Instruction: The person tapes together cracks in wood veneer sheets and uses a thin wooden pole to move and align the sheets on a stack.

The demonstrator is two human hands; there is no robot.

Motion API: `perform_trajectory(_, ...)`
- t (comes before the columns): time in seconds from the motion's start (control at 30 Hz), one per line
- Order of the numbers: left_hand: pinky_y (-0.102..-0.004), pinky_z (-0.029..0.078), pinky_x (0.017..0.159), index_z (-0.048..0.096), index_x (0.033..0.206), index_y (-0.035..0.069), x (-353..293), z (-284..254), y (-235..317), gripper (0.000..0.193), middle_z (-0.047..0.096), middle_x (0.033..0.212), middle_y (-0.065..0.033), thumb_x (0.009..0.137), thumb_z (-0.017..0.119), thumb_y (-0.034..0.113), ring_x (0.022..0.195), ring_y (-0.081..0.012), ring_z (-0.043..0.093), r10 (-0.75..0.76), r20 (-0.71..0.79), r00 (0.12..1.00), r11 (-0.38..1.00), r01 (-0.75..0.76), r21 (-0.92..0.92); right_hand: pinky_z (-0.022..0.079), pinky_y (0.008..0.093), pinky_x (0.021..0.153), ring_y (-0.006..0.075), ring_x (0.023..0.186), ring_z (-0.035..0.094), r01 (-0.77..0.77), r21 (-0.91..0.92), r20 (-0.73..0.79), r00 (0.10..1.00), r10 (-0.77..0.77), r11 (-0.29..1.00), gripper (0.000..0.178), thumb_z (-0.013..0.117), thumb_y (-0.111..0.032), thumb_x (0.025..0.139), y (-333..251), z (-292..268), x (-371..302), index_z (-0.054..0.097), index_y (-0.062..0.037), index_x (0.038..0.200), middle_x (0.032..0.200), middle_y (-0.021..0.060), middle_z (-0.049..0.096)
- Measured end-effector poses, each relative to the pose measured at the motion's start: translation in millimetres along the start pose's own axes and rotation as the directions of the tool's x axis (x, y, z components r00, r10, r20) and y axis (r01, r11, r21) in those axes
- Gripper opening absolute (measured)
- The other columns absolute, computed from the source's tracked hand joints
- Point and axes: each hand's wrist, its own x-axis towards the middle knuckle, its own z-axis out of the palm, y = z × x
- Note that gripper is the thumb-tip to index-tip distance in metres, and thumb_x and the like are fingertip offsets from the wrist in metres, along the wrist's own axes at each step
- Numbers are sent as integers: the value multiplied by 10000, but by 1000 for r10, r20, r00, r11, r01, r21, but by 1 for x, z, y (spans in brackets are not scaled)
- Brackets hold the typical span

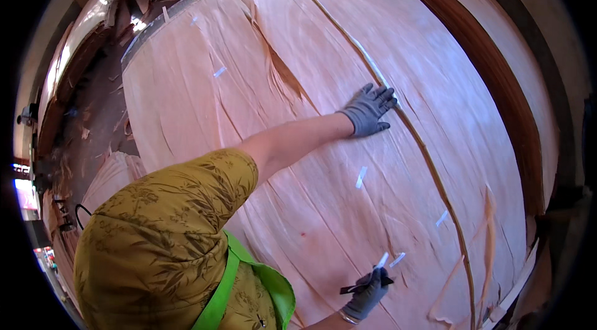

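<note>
A large, thin, pinkish wood veneer sheet (311, 187) spreads beneath both my hands. My left hand (370, 111), in a grey glove, lies flat with fingers spread, its fingertips touching a long, narrow brown seam (429, 156). Beyond those fingers, part of the seam looks pale and shiny. Low in the picture, my right hand (368, 297), also gloved, is closed around a slim black tool (352, 289) whose kind I cannot make out. A short white strip (382, 260) stands at its fingertips. Close by, a piece of white tape (397, 260) sticks to the veneer.
More tape pieces (361, 177) dot the sheet. An open split (283, 72) with raised edges lies beyond my left arm, and a curled flap (489, 224) rises at right. Thick veneer stacks (479, 63) stand to the right, another (78, 38) at far left. Scraps litter the dark floor (102, 106).
</note>
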Motion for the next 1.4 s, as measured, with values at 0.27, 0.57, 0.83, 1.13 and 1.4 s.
perform_trajectory(0.27,-466,267,998,470,1236,129,28,-18,2,494,521,1184,-81,796,546,341,1179,-236,414,107,-24,994,981,-102,165,306,200,362,75,401,420,-108,135,116,989,92,985,95,585,-118,841,-18,37,-30,568,-26,861,535,-2,469)
perform_trajectory(0.57,-410,413,842,625,673,153,9,-26,24,114,602,758,-56,734,530,165,798,-224,583,639,27,769,755,-633,171,321,195,399,73,444,422,35,25,75,997,-37,999,94,573,-119,834,-79,48,35,570,-32,870,572,-1,476)
perform_trajectory(0.83,-389,457,698,617,858,111,45,26,10,127,581,898,-87,767,558,176,838,-255,560,412,-245,878,865,-461,-197,279,190,341,47,388,376,109,-12,183,977,-105,994,158,624,-205,817,-109,123,223,594,-75,901,538,-34,456)
perform_trajectory(1.13,-383,415,852,533,1145,103,75,48,56,348,507,1241,-91,807,456,135,1132,-241,482,506,-187,842,854,-520,-32,323,280,362,147,384,456,11,-197,250,967,39,980,179,631,-174,744,-93,155,322,597,-45,626,520,41,532)
perform_trajectory(1.4,-404,396,872,560,1130,257,80,47,79,326,501,1260,-100,836,439,183,1160,-252,477,548,-45,835,836,-547,41,486,394,590,327,673,633,304,-726,157,947,-281,617,261,593,-220,730,-70,142,313,654,34,743,730,236,628)
